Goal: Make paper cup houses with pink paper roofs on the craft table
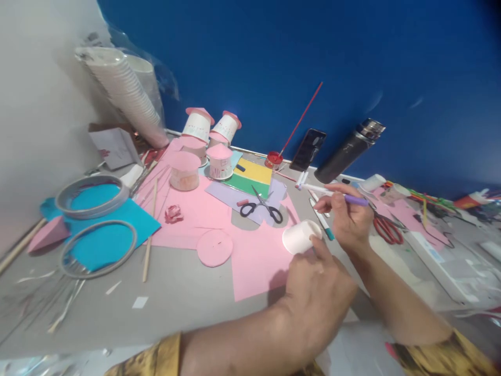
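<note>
My left hand (319, 287) is closed on a white paper cup (297, 237), which lies tilted on its side above the pink paper. My right hand (350, 219) grips a white and purple marker (356, 200), its white end pointing left, apart from the cup. Just beyond the cup lie black-handled scissors (261, 206) with their blades spread. A teal-ended marker (323, 219) rests between my two hands. Left of the cup is a round pink paper disc (214, 247).
Several decorated cups with pink paper tops (219, 161) stand at the back. A dark flask (349, 151) and a phone (308, 150) lean against the blue wall. Blue sheets and grey rings (135, 237) lie at left, with stacked cups (121, 89) behind. Red-handled scissors (387, 230) lie at right.
</note>
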The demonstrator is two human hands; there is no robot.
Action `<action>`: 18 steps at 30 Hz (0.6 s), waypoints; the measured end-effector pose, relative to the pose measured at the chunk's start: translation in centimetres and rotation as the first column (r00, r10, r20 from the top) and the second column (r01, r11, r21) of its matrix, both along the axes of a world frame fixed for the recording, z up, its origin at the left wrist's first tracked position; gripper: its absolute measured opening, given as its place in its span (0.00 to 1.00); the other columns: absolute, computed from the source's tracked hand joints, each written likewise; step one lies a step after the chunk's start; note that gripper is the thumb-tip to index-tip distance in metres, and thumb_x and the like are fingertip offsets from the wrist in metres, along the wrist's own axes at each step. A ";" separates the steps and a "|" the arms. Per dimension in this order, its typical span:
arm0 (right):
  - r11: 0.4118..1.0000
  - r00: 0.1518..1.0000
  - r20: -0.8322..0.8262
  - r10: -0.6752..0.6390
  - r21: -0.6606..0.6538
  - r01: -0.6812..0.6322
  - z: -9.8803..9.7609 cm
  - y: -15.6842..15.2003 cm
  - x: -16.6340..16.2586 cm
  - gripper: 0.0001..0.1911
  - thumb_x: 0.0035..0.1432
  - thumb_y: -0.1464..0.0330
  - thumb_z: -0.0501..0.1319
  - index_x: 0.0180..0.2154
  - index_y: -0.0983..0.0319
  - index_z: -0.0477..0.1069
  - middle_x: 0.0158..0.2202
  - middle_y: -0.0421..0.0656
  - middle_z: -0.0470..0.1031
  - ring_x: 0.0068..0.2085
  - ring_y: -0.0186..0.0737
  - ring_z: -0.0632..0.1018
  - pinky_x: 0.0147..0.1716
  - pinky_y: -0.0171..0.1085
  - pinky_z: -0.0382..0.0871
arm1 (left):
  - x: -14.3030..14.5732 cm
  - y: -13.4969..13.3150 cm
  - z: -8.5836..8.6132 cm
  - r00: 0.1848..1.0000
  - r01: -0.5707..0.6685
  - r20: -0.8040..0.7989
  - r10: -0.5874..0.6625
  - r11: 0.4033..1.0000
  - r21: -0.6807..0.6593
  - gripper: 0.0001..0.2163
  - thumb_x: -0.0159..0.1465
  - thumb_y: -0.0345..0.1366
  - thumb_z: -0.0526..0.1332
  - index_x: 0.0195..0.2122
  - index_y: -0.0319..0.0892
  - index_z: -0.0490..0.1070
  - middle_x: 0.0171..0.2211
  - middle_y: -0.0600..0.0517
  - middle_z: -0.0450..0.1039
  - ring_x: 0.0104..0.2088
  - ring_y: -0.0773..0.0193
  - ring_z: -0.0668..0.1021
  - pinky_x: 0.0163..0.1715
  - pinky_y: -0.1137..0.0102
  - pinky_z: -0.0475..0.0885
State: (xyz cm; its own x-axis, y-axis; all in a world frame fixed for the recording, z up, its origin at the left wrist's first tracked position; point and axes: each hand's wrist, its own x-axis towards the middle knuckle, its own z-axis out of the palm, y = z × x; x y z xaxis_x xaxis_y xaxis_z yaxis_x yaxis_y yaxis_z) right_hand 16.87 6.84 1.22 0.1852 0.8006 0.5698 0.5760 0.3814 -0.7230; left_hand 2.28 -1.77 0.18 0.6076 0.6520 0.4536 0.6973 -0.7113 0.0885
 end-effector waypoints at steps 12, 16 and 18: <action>0.772 0.829 -0.072 0.554 -0.329 -0.544 -1.1 -1.8 4.1 0.17 0.57 0.70 0.65 0.49 0.59 0.77 0.51 0.45 0.79 0.54 0.48 0.79 0.55 0.46 0.70 | -1.6 3.5 1.4 0.998 0.023 0.063 -0.010 0.975 -0.221 0.09 0.65 0.28 0.57 0.34 0.42 0.78 0.31 0.48 0.82 0.23 0.59 0.80 0.20 0.69 0.67; 0.731 0.787 -0.112 0.607 -0.310 -0.608 -1.3 -1.8 4.4 0.20 0.54 0.71 0.67 0.50 0.59 0.76 0.53 0.45 0.78 0.54 0.47 0.78 0.54 0.43 0.70 | -1.7 4.6 1.9 0.973 0.079 0.230 -0.010 0.953 -0.293 0.12 0.70 0.34 0.56 0.32 0.44 0.78 0.35 0.48 0.84 0.32 0.58 0.83 0.31 0.66 0.75; 0.719 0.778 -0.104 0.620 -0.324 -0.616 -1.4 -1.7 4.5 0.20 0.54 0.71 0.67 0.50 0.58 0.75 0.54 0.45 0.78 0.55 0.45 0.77 0.54 0.43 0.70 | -1.7 4.8 2.1 0.962 0.114 0.273 -0.027 0.944 -0.309 0.12 0.70 0.35 0.56 0.33 0.44 0.79 0.39 0.49 0.85 0.35 0.57 0.85 0.33 0.65 0.76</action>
State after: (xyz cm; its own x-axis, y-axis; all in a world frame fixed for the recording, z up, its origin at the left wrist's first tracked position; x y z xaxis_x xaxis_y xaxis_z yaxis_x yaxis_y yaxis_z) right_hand 21.40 5.14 -0.14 -0.4203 0.8701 0.2576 0.3040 0.4025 -0.8635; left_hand 0.55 3.07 2.32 0.5459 0.7478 0.3778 0.5673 -0.6617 0.4902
